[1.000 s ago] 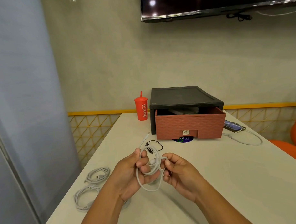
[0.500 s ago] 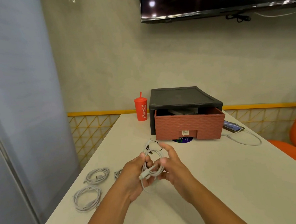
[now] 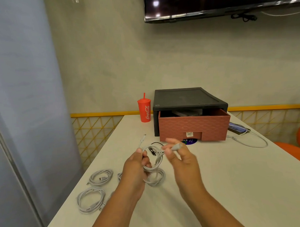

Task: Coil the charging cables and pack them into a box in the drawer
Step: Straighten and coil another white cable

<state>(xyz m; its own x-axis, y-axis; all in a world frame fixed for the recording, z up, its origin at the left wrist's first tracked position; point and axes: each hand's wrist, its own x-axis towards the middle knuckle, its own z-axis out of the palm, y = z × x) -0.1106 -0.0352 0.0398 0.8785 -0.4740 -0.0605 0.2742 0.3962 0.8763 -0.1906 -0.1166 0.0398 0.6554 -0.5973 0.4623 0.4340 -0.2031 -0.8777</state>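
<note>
Left hand: fingers curled round the cable loops, above the table.
Right hand: pinching the free end; blurred.
Cable: light, limp, probably springy; I'd grip across all turns, not the plug.
Drawer: open, beyond my hands.

Grey wall w/ mounted TV, yellow lattice rail, white table, orange chair rt.
</note>
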